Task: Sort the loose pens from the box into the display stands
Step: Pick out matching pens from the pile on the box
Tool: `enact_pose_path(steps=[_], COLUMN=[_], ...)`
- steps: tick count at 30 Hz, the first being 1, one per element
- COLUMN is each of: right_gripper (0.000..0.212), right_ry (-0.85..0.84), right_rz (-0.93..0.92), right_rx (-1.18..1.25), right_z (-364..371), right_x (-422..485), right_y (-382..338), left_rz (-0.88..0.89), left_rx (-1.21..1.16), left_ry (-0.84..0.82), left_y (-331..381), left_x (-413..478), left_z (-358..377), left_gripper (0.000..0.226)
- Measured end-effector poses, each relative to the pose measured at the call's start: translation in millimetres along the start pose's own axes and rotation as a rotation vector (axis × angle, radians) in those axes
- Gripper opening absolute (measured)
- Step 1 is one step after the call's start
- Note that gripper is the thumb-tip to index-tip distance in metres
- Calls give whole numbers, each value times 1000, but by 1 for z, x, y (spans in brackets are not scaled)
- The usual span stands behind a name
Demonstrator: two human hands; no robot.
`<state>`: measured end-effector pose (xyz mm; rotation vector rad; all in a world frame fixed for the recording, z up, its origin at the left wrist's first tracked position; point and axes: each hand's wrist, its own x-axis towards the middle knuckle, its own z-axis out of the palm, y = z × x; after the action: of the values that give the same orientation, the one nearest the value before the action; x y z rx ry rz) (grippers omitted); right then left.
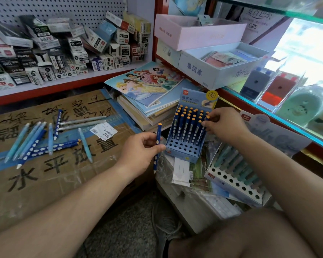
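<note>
On the brown cardboard box (63, 174) at nine o'clock lie loose pens (45, 144); my left hand (144, 151) pinches a dotted dark-blue pen (158, 135), my right hand (224, 123) a second pen (207, 118) at the blue display stand (181, 148), which a crooked push could topple.

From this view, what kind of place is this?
Probably a stationery shop: small boxes piled on a shelf, a stack of children's books, and a retail display stand of blue pens.

The left hand (143, 148), on a bare forearm extended forward, has fingers and thumb curled round a pen (159, 130) held near upright. The right hand (225, 123), its bare forearm reaching in from the lower right, is knuckles-up, fingertips pinching a second pen (207, 118).
</note>
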<state>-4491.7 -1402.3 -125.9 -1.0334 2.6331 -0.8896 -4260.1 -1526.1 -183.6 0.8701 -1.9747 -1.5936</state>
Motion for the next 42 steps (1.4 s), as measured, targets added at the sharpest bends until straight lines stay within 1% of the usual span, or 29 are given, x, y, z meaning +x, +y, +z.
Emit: enact_pose_path(steps=[5,11,16,19,25,27,29,31,33,35,36,38,40,41,42], right_gripper=[16,11,18,23,38,43,41,31,24,20,16,9,6,6,11], right_ry=[40,41,44,26,-27,-30,13,-5,-162,-315,-332,-306,-279,-281,-289], right_rz=[4,8,-4,19,37,4,-75,-147,-195,-248,-295,-372,-368,-344,-306], right_rx=[-17,-53,-54,-51,-175,-265,-294,-141,89,195,188,150,173,222,296], right_z=[1,1,3,6,9,2,-3,-2,4,11,15,17,16,14,12], right_x=[3,4,4,4,6,4,-2,-15,-31,-45,-48,-49,-44,-42,-41], right_y=[-1,0,-1,-2,-7,-13,-22,-36,-52,-65,-69,-75,-73,-71,-69], left_rz=[-12,-20,-20,-19,-16,-10,-15,-15,0,38,64,111,148,166,181], left_rx=[-12,-2,12,13,68,79,64,43,32,56,79,126,172,192,207], left_ry=[-17,-21,-25,-24,-22,-31,-32,-26,-29,-35,-36,-30,-6,14,34], left_y=[0,0,1,2,3,4,5,6,8,11,13,16,22,25,27], left_x=[-1,-1,-2,-3,-4,-5,-5,-5,-5,-5,-4,-2,-3,-3,-4], left_z=[1,2,2,2,4,4,4,5,7,9,10,11,11,11,11], left_gripper=[19,18,18,18,18,18,18,21,24,23,21,19,18,17,16])
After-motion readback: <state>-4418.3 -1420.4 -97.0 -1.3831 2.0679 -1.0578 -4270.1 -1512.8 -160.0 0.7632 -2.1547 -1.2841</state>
